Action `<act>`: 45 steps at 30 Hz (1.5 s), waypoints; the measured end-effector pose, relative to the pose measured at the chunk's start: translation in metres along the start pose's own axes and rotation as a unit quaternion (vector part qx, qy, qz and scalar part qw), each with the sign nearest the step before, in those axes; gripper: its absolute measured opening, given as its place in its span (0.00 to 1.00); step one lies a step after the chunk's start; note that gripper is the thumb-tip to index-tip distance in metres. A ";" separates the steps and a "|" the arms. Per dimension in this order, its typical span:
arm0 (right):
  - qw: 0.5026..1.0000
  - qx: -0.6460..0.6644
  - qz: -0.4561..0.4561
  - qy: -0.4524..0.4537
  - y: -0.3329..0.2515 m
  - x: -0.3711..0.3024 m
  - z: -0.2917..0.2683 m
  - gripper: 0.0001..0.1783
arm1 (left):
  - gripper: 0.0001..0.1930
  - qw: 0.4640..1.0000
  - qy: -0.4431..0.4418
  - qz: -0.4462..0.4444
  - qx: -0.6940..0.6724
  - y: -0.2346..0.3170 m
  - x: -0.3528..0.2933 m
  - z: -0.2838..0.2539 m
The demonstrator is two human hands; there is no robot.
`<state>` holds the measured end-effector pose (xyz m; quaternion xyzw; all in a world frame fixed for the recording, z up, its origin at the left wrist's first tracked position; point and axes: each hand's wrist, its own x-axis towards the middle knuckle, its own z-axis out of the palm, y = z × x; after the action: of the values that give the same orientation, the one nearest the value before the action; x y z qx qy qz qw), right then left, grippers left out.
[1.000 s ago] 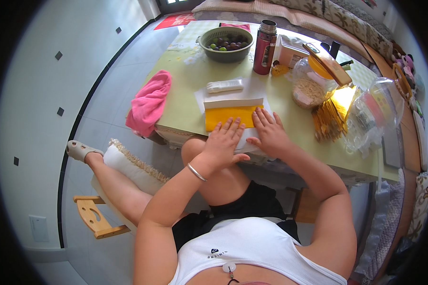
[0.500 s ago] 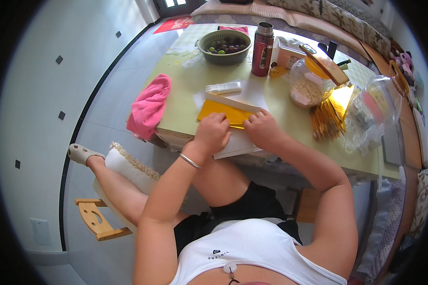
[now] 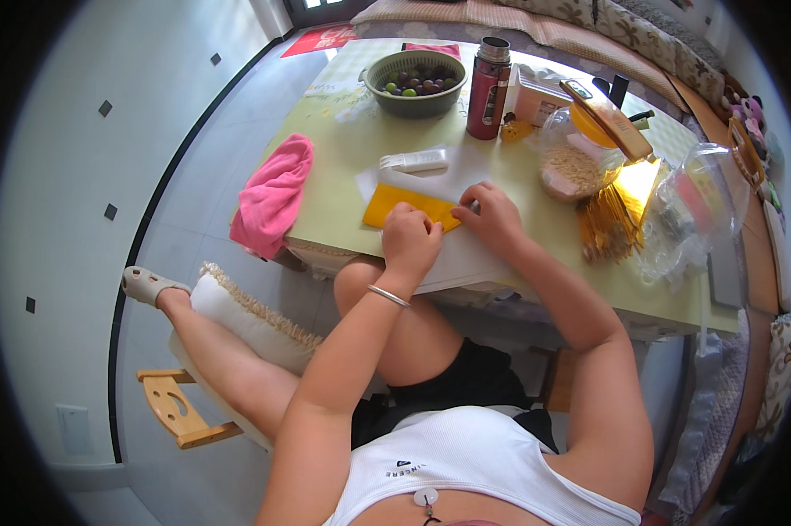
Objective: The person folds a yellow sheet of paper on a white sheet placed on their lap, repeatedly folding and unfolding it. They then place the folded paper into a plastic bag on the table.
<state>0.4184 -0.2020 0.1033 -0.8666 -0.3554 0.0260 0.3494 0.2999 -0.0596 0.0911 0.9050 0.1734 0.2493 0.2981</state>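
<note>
A folded strip of gold paper (image 3: 389, 205) lies near the front of the table, over white sheets. My left hand (image 3: 413, 241), with a silver bangle at its wrist, has its fingers curled in on the strip's lower edge. At the strip's right end, the thumb and fingertips of my right hand (image 3: 492, 216) pinch the corner. Just beyond the strip rests a white flat packet (image 3: 413, 161) on a white sheet (image 3: 470, 165). To the right of my hands is a fanned stack of gold paper pieces (image 3: 610, 219).
A colander of grapes (image 3: 415, 98) and a red thermos (image 3: 488, 92) stand farther back. Pink cloth (image 3: 277, 193) drapes over the left corner. At the right are a clear jar of tan grains (image 3: 571, 167) and a clear plastic bag (image 3: 689, 210). A cushion (image 3: 246, 302) sits below left.
The white band along the strip's far edge has been folded over, so its top now shows gold. My left hand has slid right along the strip; the right hand has lifted slightly.
</note>
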 end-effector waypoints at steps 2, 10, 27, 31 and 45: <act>0.987 -0.080 -0.117 0.072 0.005 -0.005 0.004 0.19 | 0.10 1.000 0.006 -0.002 0.018 0.001 0.001 0.002; 0.939 -0.189 -0.273 -0.086 -0.006 -0.052 0.011 0.44 | 0.10 0.997 0.030 -0.009 0.068 -0.006 0.007 0.013; 0.934 -0.222 -0.260 -0.101 -0.008 -0.049 0.009 0.53 | 0.10 0.995 0.022 -0.015 0.097 -0.004 0.011 0.014; 0.935 -0.218 -0.263 -0.096 -0.005 -0.049 0.010 0.53 | 0.12 0.994 -0.026 -0.046 0.093 0.001 0.012 0.011; 0.936 -0.197 -0.242 -0.166 -0.014 -0.043 0.004 0.49 | 0.06 0.995 -0.048 0.034 0.081 -0.012 0.000 -0.029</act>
<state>0.3768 -0.2200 0.0999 -0.7894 -0.6050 0.0134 0.1033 0.2819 -0.0368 0.1038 0.9426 0.1472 0.2007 0.2227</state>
